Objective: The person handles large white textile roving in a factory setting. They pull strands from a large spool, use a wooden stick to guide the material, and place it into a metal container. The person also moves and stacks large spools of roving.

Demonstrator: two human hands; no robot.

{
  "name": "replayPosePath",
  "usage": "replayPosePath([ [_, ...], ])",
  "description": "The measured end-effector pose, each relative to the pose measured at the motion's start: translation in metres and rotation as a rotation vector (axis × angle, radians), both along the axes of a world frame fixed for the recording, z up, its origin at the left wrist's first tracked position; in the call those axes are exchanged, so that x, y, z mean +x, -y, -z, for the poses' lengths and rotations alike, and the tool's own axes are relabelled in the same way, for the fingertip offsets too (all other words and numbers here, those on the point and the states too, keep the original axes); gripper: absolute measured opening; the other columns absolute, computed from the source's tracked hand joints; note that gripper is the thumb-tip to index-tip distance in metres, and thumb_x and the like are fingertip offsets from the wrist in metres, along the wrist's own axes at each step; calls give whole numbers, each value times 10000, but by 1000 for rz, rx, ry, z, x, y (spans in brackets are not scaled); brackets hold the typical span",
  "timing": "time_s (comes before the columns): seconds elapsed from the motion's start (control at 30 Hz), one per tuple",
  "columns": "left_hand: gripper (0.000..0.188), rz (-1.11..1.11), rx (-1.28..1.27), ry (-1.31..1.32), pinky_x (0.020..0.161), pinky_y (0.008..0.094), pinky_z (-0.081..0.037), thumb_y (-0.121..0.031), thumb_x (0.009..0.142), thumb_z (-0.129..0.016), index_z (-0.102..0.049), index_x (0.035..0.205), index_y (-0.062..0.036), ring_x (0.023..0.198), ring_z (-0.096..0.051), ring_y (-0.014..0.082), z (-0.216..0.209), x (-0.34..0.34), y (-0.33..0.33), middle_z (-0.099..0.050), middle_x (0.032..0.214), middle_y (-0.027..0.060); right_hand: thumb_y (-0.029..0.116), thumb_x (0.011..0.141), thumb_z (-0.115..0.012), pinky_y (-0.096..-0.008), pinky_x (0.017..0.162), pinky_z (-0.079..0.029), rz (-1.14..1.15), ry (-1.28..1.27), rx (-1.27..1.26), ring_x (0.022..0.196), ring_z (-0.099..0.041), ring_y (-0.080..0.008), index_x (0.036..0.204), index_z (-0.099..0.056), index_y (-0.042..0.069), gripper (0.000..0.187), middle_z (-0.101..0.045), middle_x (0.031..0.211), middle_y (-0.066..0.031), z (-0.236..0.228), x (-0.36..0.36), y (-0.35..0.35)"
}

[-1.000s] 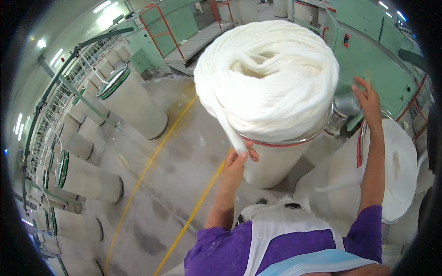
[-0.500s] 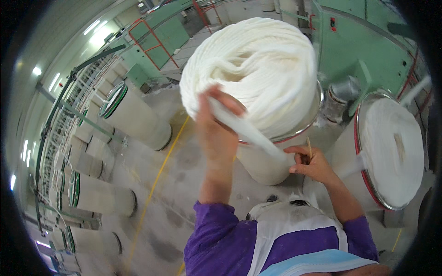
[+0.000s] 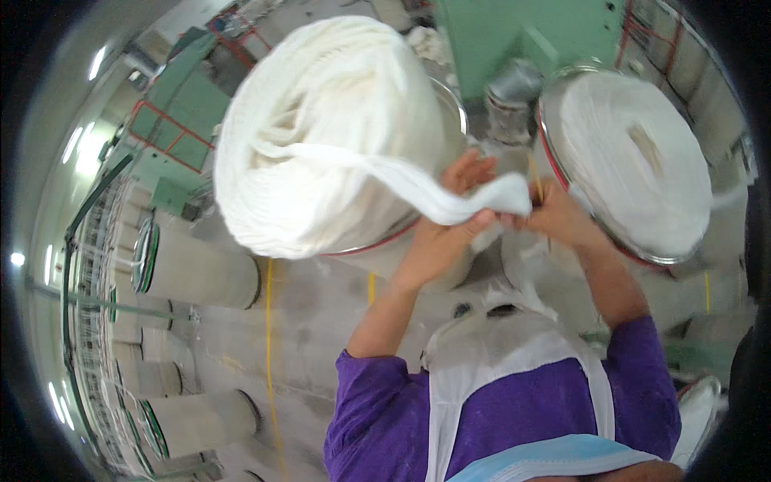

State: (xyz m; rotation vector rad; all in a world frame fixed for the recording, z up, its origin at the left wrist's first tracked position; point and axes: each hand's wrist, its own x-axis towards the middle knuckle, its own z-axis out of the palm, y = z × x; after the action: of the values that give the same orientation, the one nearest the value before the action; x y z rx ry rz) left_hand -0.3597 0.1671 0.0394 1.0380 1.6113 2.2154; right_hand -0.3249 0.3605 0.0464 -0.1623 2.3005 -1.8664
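A thick white fibre sliver [image 3: 438, 199] runs from a heaped coil [image 3: 321, 96] to my hands, in front of my chest. My left hand [image 3: 434, 245] is under the strand near its end, thumb pressed against it and some fingers extended behind. Fingers bent, my right hand [image 3: 566, 221] pinches at the strand's tip, right beside my left fingertips. A thin yellowish stick [image 3: 536, 173] pokes up out of the right hand. The coil bulges high above the metal rim [image 3: 454, 104] of a tall pale can.
On the right stands another can with a red-edged rim [image 3: 554, 161], full of flat coiled sliver [image 3: 634, 153]. Behind are a silver duct [image 3: 514, 80] and a green machine cabinet [image 3: 482, 40]. Several pale cans [image 3: 201, 269] line the left, past a yellow floor line [image 3: 271, 345].
My left hand has moved right and down from the coil, bringing the strand to my right hand. The view has swung, so the cans sit further left.
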Motion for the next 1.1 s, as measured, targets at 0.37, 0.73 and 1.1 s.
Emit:
replayPosePath([
  [0.37,502,266,-121,410,1029,335,-357,-163,867,-690,-496,1309,-23,1184,-499,169,139,2,-64,-565,1235,66,125,784,-640,-189,421,-274,77,-173,26,459,-373,-23,928,-697,38,178,-614,691,-13,-49,-60,-33],
  [0.73,368,516,-177,645,987,320,-405,-236,984,-501,-533,1264,0,1086,-567,163,176,16,-59,-645,1128,90,353,787,-724,-227,442,-260,136,135,280,476,-356,-41,792,-675,82,275,-532,609,21,7,-61,-54],
  [1.1,779,-156,-710,35,1067,387,-322,-257,821,-721,-308,1415,33,1298,-400,286,206,13,-31,-414,1401,186,405,784,-711,-256,466,-331,28,178,310,506,-455,-87,800,-721,71,334,-584,591,-1,33,-49,-43],
])
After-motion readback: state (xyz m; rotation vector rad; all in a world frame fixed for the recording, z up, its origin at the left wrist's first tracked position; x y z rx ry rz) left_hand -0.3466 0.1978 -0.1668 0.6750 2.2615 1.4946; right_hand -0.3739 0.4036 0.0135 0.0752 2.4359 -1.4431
